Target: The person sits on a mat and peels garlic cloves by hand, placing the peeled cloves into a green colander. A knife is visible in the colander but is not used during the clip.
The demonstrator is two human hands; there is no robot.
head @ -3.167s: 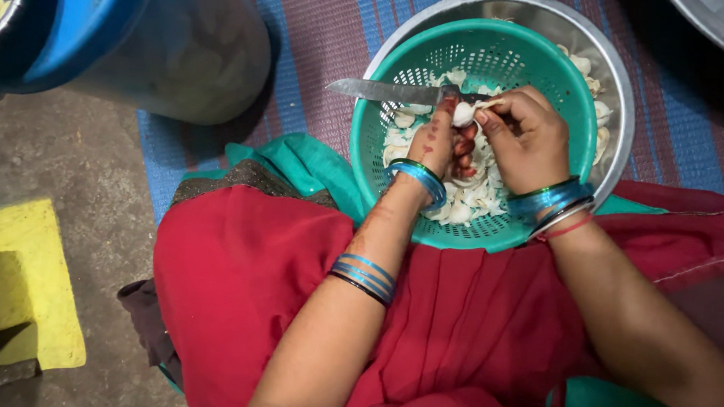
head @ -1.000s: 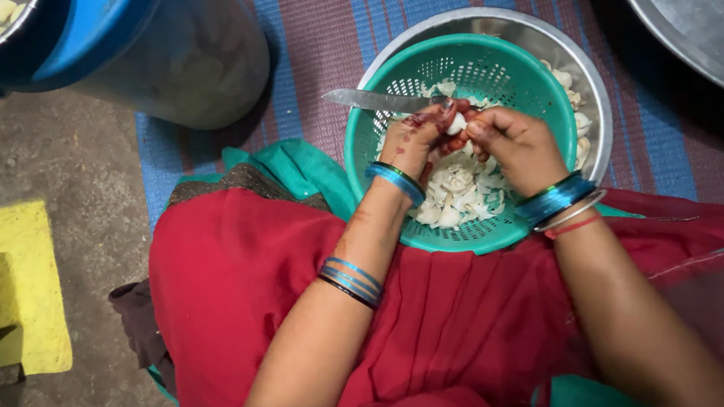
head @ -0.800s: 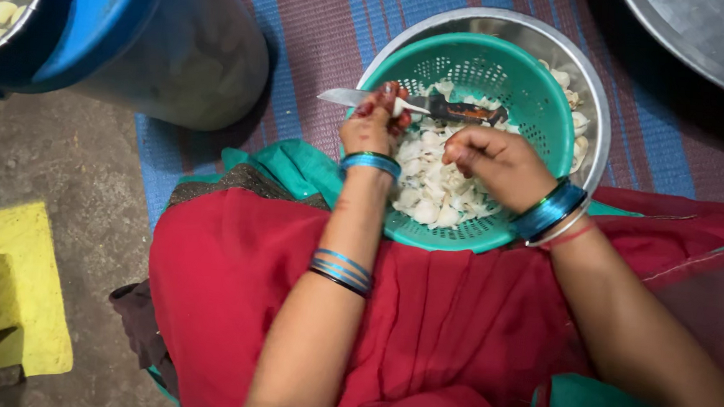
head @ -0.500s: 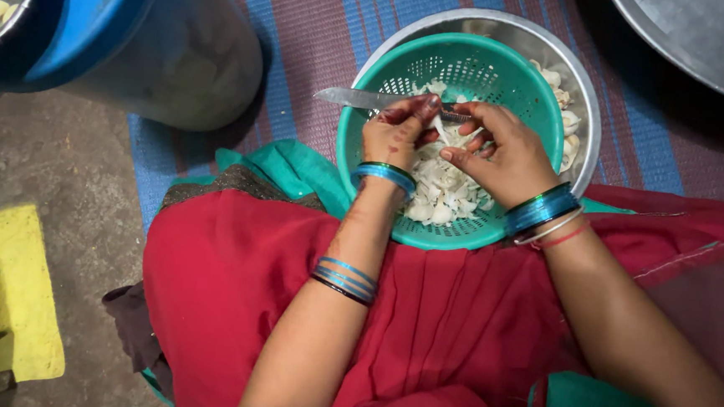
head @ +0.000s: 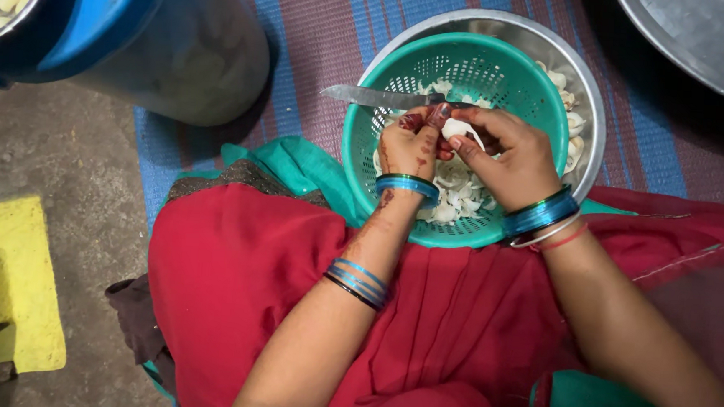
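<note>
Below, a striped mat (head: 323,25) carries a steel bowl (head: 589,117) holding a green colander (head: 479,68) of pale peeled pieces (head: 454,197). Above it, the left hand (head: 409,146) and right hand (head: 511,158) together pinch 1 white clove (head: 457,130), both grips clenched on it. A knife (head: 368,97) lies across the colander's rim.

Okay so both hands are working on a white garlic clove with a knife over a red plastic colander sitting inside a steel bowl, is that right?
Not quite: the colander is teal green, not red, as the head view shows. The rest holds: both the left hand and the right hand work a white clove with the knife over it, inside the steel bowl.
</note>
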